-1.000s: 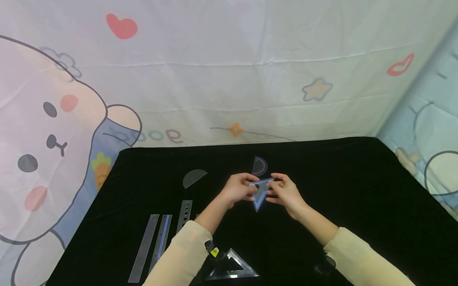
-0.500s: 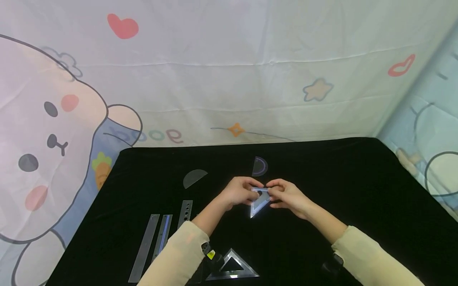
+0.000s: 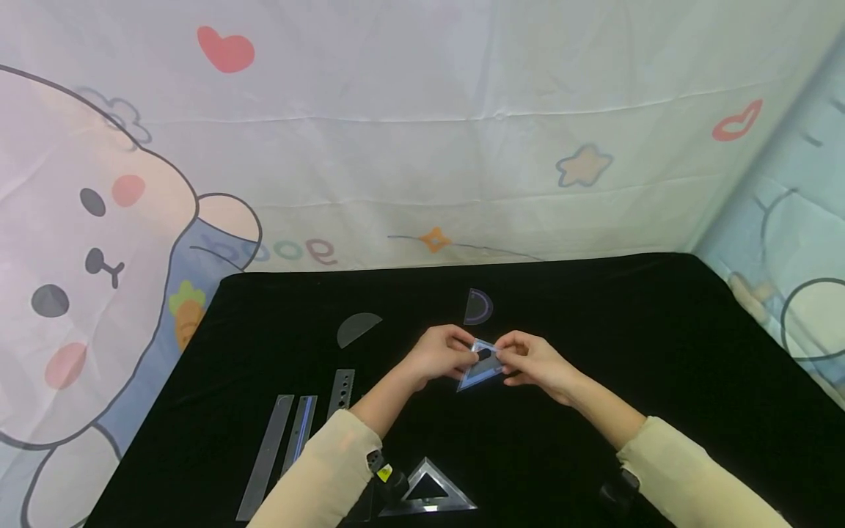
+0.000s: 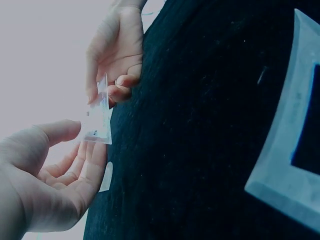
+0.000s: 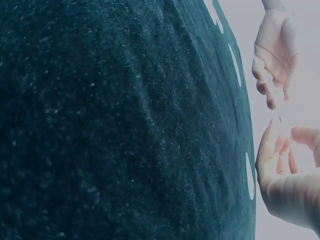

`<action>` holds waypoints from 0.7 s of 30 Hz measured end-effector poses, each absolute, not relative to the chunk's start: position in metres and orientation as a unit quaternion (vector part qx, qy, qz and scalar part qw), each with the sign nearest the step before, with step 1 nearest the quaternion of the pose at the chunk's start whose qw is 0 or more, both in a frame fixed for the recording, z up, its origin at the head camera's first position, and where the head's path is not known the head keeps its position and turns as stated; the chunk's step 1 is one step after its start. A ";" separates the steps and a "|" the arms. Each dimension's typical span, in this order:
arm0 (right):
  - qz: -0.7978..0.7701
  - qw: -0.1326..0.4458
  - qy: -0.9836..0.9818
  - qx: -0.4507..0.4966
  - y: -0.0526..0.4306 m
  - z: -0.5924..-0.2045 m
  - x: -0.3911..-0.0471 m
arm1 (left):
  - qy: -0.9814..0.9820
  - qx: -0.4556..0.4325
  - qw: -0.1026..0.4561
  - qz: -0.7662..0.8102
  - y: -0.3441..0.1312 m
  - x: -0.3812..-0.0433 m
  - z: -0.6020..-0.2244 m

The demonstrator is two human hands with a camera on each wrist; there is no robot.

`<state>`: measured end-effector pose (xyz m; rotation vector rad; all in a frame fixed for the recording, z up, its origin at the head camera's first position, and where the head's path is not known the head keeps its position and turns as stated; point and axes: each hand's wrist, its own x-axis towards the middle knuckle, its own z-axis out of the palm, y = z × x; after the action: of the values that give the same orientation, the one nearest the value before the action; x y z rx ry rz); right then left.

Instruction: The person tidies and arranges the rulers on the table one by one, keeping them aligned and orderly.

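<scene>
Above the black-covered table, a small clear set square (image 3: 477, 375) with bluish edges and a hole in it hangs between my two hands. My left hand (image 3: 442, 354) pinches its left side between thumb and fingers. From the other side, my right hand (image 3: 538, 367) grips the right corner. In the left wrist view the set square (image 4: 99, 119) appears nearly edge-on, between the left thumb and fingers below and the right hand (image 4: 119, 52) above. Bright glare in the right wrist view mostly washes it out beside the right hand (image 5: 292, 187).
Behind the hands lie a clear protractor (image 3: 479, 306) with purple markings and a plain semicircle (image 3: 359, 330). Several rulers, including a long grey one (image 3: 266, 458) and one with holes (image 3: 341, 389), lie at left. A larger set square (image 3: 455, 501) lies near the front.
Both hands first came down and nearer with the set square, then stayed near there. The set square has turned between the fingers, its lower point swinging left. The other tools have not moved.
</scene>
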<state>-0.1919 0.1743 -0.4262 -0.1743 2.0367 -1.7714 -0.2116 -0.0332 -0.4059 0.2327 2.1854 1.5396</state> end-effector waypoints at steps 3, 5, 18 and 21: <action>-0.645 0.207 0.733 -0.062 0.175 -0.426 -0.192 | 0.788 0.075 0.233 0.564 -0.035 -0.212 -0.408; -0.648 0.204 0.731 -0.062 0.175 -0.427 -0.191 | 0.787 0.071 0.238 0.565 -0.036 -0.212 -0.408; -0.543 0.187 0.801 -0.168 0.178 -0.429 -0.184 | 0.801 0.097 0.252 0.535 -0.043 -0.204 -0.408; -0.516 0.178 0.819 -0.179 0.178 -0.430 -0.182 | 0.803 0.100 0.253 0.530 -0.045 -0.200 -0.408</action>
<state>-0.1823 0.1779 -0.4300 -0.5064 2.3163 -1.4583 -0.2003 -0.0447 -0.4082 0.2722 2.1840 1.4414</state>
